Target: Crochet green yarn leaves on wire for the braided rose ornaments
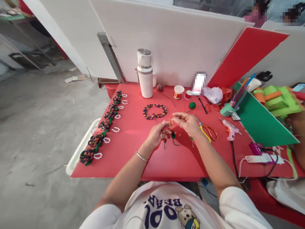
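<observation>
Both my hands meet over the middle of the red table (133,156). My left hand (157,133), with a bangle at the wrist, is closed around a small red piece with green ends hanging below it. My right hand (188,122) pinches a thin orange-red strip (170,122) between thumb and fingers, right against the left hand's fingertips. A dark thread runs from the hands toward a multicoloured yarn ball (160,87). A braided multicoloured ring (154,111) lies just beyond my hands.
Several fabric flowers (95,140) with white bead loops line the table's left edge. A white flask (145,73), thread spools (178,92), scissors (207,130), a pink glue gun (229,128), a green foam sheet (259,121) and white boards behind. Another person's arm (297,127) at right.
</observation>
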